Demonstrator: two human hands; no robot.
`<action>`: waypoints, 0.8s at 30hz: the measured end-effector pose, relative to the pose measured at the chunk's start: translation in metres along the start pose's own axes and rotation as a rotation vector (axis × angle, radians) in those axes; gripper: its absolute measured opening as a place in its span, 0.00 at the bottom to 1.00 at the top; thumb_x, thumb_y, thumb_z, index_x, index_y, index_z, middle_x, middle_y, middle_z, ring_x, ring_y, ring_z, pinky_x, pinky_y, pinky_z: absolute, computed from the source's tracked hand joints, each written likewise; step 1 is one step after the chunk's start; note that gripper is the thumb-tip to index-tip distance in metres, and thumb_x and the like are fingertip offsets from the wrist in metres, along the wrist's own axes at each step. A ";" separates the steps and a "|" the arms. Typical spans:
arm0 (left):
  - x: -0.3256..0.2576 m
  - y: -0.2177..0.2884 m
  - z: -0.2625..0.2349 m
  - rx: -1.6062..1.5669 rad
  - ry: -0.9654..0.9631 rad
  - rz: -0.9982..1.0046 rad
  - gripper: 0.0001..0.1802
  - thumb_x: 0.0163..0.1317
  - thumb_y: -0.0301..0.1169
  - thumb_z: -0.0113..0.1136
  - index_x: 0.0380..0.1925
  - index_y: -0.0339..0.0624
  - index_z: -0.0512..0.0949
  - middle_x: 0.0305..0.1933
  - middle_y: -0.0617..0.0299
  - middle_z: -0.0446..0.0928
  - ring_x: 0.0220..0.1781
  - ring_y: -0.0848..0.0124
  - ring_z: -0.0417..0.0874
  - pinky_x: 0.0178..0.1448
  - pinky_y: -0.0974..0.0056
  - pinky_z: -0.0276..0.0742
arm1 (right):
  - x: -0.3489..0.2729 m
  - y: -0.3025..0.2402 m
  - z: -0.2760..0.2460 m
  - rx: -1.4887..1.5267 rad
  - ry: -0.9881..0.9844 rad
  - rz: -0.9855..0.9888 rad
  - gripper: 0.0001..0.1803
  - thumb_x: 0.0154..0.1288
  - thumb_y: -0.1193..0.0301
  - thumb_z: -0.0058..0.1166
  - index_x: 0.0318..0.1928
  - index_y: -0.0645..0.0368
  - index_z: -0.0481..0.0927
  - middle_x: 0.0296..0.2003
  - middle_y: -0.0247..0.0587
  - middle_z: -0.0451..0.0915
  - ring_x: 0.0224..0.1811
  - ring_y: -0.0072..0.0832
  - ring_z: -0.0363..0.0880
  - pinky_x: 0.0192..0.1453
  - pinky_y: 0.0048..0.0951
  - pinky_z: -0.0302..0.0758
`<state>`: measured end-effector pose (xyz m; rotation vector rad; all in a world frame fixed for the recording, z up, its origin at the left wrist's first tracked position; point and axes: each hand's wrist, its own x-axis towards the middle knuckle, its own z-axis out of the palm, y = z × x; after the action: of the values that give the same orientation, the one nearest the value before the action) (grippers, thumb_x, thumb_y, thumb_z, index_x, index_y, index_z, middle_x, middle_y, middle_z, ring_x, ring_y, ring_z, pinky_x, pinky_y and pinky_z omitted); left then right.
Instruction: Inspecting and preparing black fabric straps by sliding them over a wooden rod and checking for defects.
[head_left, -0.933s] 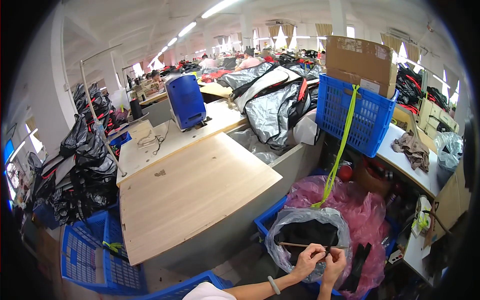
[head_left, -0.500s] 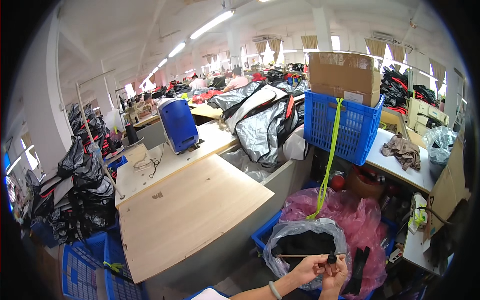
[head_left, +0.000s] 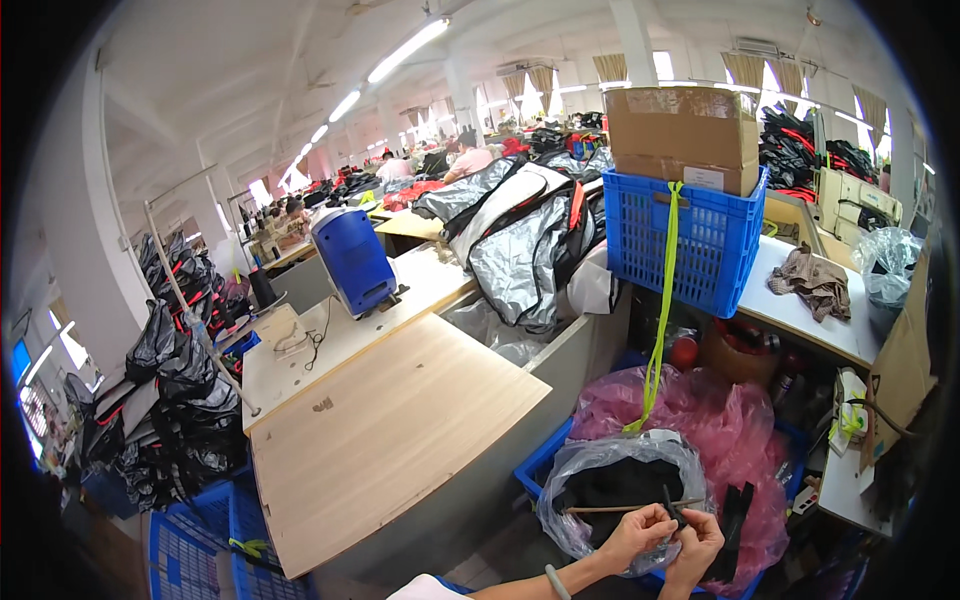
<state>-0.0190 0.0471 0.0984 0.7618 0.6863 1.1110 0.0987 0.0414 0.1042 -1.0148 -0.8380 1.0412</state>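
At the lower right, my left hand and my right hand are close together, fingertips pinched on a small black strap-like piece. One end of it sticks up between the fingers; its exact kind is too small to make out. Beneath my hands lies a clear plastic bag with its mouth spread wide and black material inside. A thin brown stick spans the bag's opening, its right part passing behind my fingers. Black strips hang beside my right hand over pink plastic.
A blue crate surrounds the bags. Left of it stands a bare wooden board. A yellow-green strap hangs from a blue basket bearing a cardboard box. Silver-and-black fabric pieces are heaped behind the board.
The black piece has turned in my fingers and now shows a longer end pointing up. Both hands sit slightly farther right and lower in the picture, and the view has shifted a little.
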 end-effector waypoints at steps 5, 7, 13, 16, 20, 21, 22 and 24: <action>0.009 0.009 -0.002 0.114 0.039 0.048 0.07 0.62 0.32 0.59 0.29 0.43 0.72 0.20 0.75 0.66 0.20 0.88 0.62 0.22 0.79 0.53 | 0.006 -0.008 0.020 -0.065 0.014 -0.143 0.18 0.45 0.90 0.47 0.39 0.62 0.71 0.30 0.35 0.76 0.32 0.17 0.74 0.39 0.16 0.70; 0.011 0.017 -0.004 0.128 0.077 0.098 0.07 0.63 0.32 0.58 0.29 0.43 0.72 0.20 0.75 0.66 0.19 0.87 0.62 0.21 0.79 0.54 | 0.009 -0.004 0.021 -0.037 -0.017 -0.127 0.17 0.45 0.90 0.47 0.38 0.61 0.70 0.30 0.36 0.76 0.33 0.17 0.74 0.39 0.15 0.70; 0.023 0.029 -0.006 -0.180 0.003 -0.005 0.08 0.65 0.32 0.56 0.29 0.42 0.71 0.20 0.74 0.65 0.17 0.86 0.60 0.20 0.79 0.54 | 0.029 0.021 0.019 1.035 -0.074 0.458 0.16 0.51 0.84 0.46 0.43 0.60 0.72 0.18 0.29 0.64 0.08 0.12 0.50 0.10 0.18 0.47; 0.019 0.035 -0.009 -0.221 -0.040 -0.031 0.08 0.66 0.32 0.55 0.29 0.43 0.70 0.20 0.74 0.64 0.17 0.86 0.60 0.20 0.79 0.53 | 0.030 0.009 0.017 1.013 -0.407 0.415 0.13 0.54 0.83 0.48 0.42 0.61 0.74 0.17 0.30 0.67 0.09 0.13 0.54 0.12 0.16 0.51; 0.011 0.039 -0.012 -0.215 -0.031 0.006 0.09 0.66 0.34 0.55 0.29 0.44 0.70 0.19 0.74 0.63 0.17 0.86 0.61 0.20 0.79 0.53 | 0.022 -0.011 0.029 0.344 -0.195 0.132 0.13 0.49 0.87 0.56 0.37 0.65 0.76 0.25 0.37 0.77 0.15 0.15 0.69 0.16 0.17 0.66; 0.014 0.038 -0.005 -0.196 -0.009 -0.017 0.09 0.66 0.35 0.55 0.29 0.45 0.70 0.19 0.75 0.64 0.17 0.86 0.61 0.20 0.79 0.53 | 0.019 -0.019 0.031 0.369 -0.107 0.142 0.13 0.48 0.87 0.57 0.38 0.68 0.76 0.25 0.36 0.77 0.17 0.17 0.72 0.19 0.17 0.70; 0.010 0.040 -0.002 -0.183 0.024 -0.013 0.09 0.65 0.35 0.55 0.29 0.45 0.70 0.19 0.75 0.64 0.17 0.86 0.61 0.20 0.80 0.54 | 0.013 -0.020 0.034 0.362 -0.113 0.140 0.13 0.48 0.87 0.57 0.38 0.68 0.76 0.25 0.36 0.77 0.17 0.17 0.72 0.19 0.17 0.70; 0.006 0.033 -0.004 -0.181 0.027 -0.004 0.09 0.65 0.35 0.56 0.28 0.46 0.69 0.19 0.75 0.64 0.17 0.86 0.63 0.21 0.80 0.54 | 0.003 -0.017 0.039 0.304 0.005 0.097 0.15 0.48 0.87 0.57 0.41 0.70 0.77 0.25 0.37 0.77 0.18 0.20 0.74 0.22 0.17 0.73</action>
<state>-0.0375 0.0614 0.1221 0.5915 0.6001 1.1644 0.0691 0.0510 0.1328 -0.8047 -0.6077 1.2066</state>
